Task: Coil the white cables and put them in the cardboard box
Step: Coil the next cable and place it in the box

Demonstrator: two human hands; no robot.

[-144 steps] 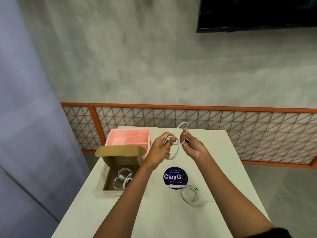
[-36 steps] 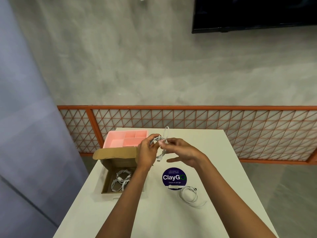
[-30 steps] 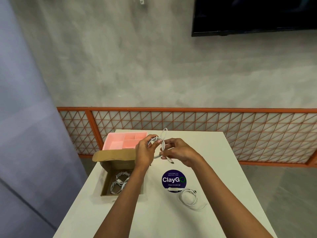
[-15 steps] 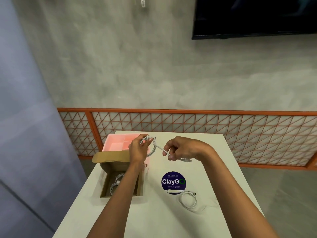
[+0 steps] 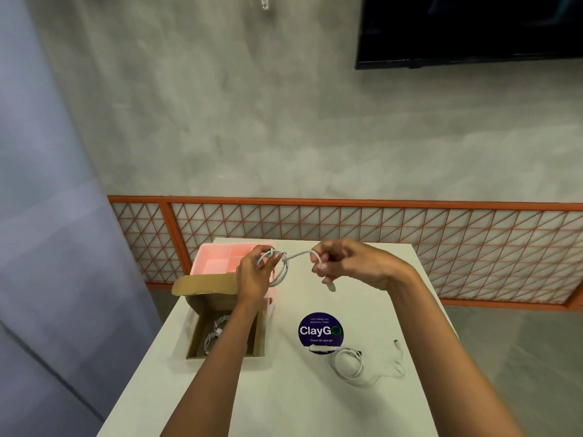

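Observation:
My left hand [image 5: 254,277] pinches a coiled white cable [image 5: 281,269] in the air, above the pink tray and just behind the cardboard box. My right hand [image 5: 350,263] grips the same cable's free end, pulled taut to the right, with the plug hanging below the fingers. The open cardboard box [image 5: 197,342] sits on the table's left side; my left forearm partly covers the coiled white cables [image 5: 214,331] inside it. Another white cable [image 5: 350,365] lies loosely looped on the table at the right.
A pink compartment tray [image 5: 217,261] stands behind the box. A round blue ClayGo sticker [image 5: 320,329] is on the white table [image 5: 284,398]. An orange lattice railing [image 5: 410,244] runs behind the table, near its far edge. The table's left edge is close to the box.
My hands have moved apart: the right hand drew the cable's end out to the right, the left hand shifted left with the coil. The view also drifted slightly.

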